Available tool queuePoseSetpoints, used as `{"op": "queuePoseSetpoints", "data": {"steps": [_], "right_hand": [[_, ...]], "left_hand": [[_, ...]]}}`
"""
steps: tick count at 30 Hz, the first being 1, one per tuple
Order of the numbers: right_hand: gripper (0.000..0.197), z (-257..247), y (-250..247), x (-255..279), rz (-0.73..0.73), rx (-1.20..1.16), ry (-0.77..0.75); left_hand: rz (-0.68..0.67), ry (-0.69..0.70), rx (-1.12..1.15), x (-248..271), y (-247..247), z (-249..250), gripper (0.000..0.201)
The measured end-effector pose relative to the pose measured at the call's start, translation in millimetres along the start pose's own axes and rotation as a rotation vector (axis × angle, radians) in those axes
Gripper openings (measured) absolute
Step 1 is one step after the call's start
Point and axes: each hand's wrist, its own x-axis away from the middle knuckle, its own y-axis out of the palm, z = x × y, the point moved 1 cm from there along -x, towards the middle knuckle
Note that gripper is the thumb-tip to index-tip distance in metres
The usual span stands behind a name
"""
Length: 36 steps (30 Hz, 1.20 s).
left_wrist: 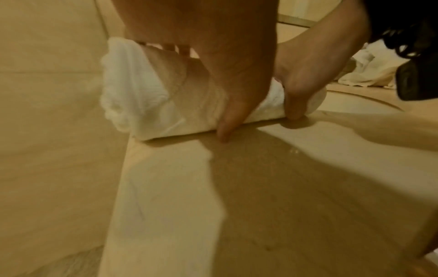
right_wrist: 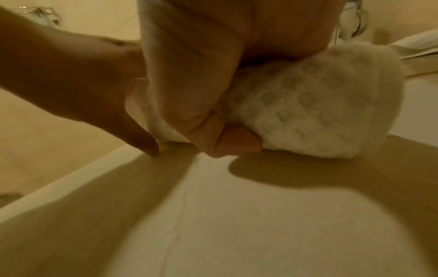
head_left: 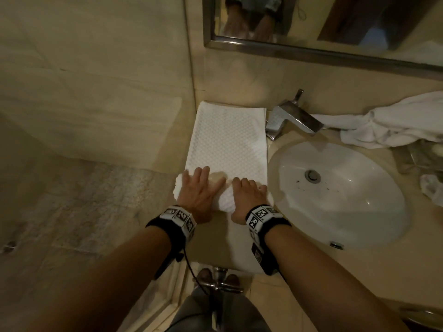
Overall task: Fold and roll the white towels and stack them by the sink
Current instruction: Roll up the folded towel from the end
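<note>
Left hand and right hand grip white waffle-textured towel, rolled cylinder under palms, flat strip beyond fingertips.

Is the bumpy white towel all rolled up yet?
Only partly. The near end of the towel is a roll under the left hand and right hand; the rest lies flat toward the wall.

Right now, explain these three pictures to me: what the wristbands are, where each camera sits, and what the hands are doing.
No machine here: a person wears one camera on the head and one on each marker-patterned wristband. The head view looks down at a beige countertop beside a white sink and chrome faucet. The wrist views look along each palm. The left hand and right hand press on the rolled end of a white textured towel, thumbs tucked behind the roll. A crumpled white towel lies behind the sink.
</note>
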Motion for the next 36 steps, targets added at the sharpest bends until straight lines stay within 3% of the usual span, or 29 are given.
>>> {"op": "queuePoseSetpoints", "data": {"steps": [6, 10, 14, 16, 19, 23, 27, 30, 36], "right_hand": [[0.082, -2.1, 0.6, 4.7, 0.055, 0.036, -0.028], [0.089, -8.1, 15.9, 20.0, 0.159, 0.119, -0.048], [0.062, -6.1, 9.0, 8.1, 0.182, 0.168, -0.052], [0.065, -4.0, 1.0, -3.7, 0.132, 0.139, -0.057], [0.062, -4.6, -7.9, -16.9, 0.108, 0.076, -0.041], [0.057, -3.2, -15.4, -26.1, 0.037, 0.066, -0.040], [0.079, -7.7, -16.3, -17.4, 0.067, 0.176, 0.029], [0.091, -10.8, -11.3, -9.3, 0.105, 0.213, -0.052], [0.063, -14.5, -13.1, -13.2, 0.168, 0.124, 0.002]], "left_hand": [[-0.031, -0.115, 0.088, -8.9, -2.5, 2.3, 0.064], [-0.164, -0.056, 0.101, -28.5, -8.0, -6.2, 0.078], [-0.310, -0.023, 0.142, -39.0, -20.7, -12.0, 0.087], [-0.282, -0.030, 0.171, -35.3, -19.6, -11.9, 0.085], [-0.112, -0.032, 0.130, -20.2, -5.0, -5.8, 0.084], [-0.022, -0.088, 0.128, -16.5, 1.4, 3.0, 0.064], [-0.097, -0.118, 0.200, -43.2, -8.6, -0.7, 0.069], [-0.205, -0.099, 0.215, -57.3, -13.8, -8.1, 0.069], [-0.195, -0.086, 0.205, -53.4, -17.8, -9.3, 0.068]]}}
